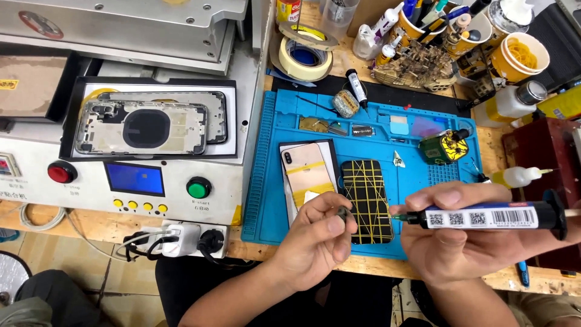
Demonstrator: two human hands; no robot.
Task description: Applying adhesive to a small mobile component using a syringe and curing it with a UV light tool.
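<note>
The left hand [315, 239] has its grip closed, thumb and fingertips pinched on a small dark part [343, 213] held just above the near edge of the blue mat [266, 181]. Just to its right, the right hand [460, 233] is wrapped shut around a black syringe [484, 217] with a white label, lying level, its green tip pointing left at the part and close to it, with a slight gap between them. Under and between the two hands lies a black panel [366, 200] crossed with yellow tape lines, and beside it on the left a gold phone back [305, 175] with yellow tape strips. Farther back on the mat sit small metal pieces, a green tape holder [445, 147] and a black tube [357, 88]. Left of the mat stands a grey machine [121, 151] with a red button, a green button and a blue screen; a phone frame [142, 126] rests on its top. At the far edge of the tabletop [375, 266] are tape rolls [304, 57] and cups [514, 57] of tools.
</note>
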